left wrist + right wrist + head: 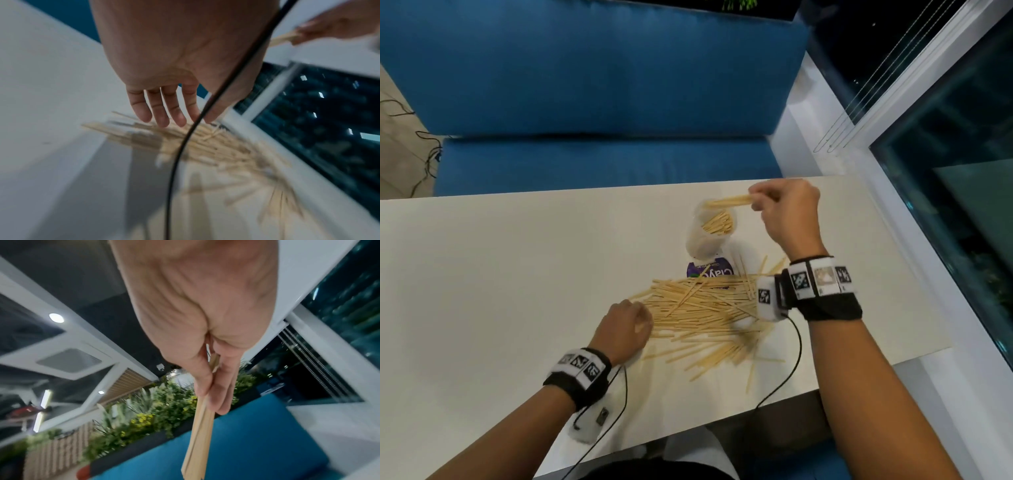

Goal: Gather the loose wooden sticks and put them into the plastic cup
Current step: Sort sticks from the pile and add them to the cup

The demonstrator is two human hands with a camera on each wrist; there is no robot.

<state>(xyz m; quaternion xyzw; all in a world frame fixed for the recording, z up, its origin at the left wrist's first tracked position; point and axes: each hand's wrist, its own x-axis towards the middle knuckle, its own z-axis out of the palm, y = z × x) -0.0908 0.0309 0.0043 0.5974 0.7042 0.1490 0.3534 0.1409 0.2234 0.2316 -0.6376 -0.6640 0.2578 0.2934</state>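
Observation:
A pile of loose wooden sticks (705, 311) lies spread on the white table (500, 267). A clear plastic cup (710, 229) stands behind the pile with several sticks inside. My right hand (784, 212) pinches a small bundle of sticks (729, 201) above the cup's mouth; the right wrist view shows thumb and fingers clamped on the bundle (199, 434). My left hand (628, 325) hovers at the pile's left end. In the left wrist view its fingers (162, 110) hang straight over the sticks (205, 142), holding nothing.
A purple and white lid or label (710, 272) lies partly under the pile, just in front of the cup. A blue sofa (592, 85) runs behind the table. A window frame (893, 171) borders the right. Cables (796, 359) trail from both wristbands.

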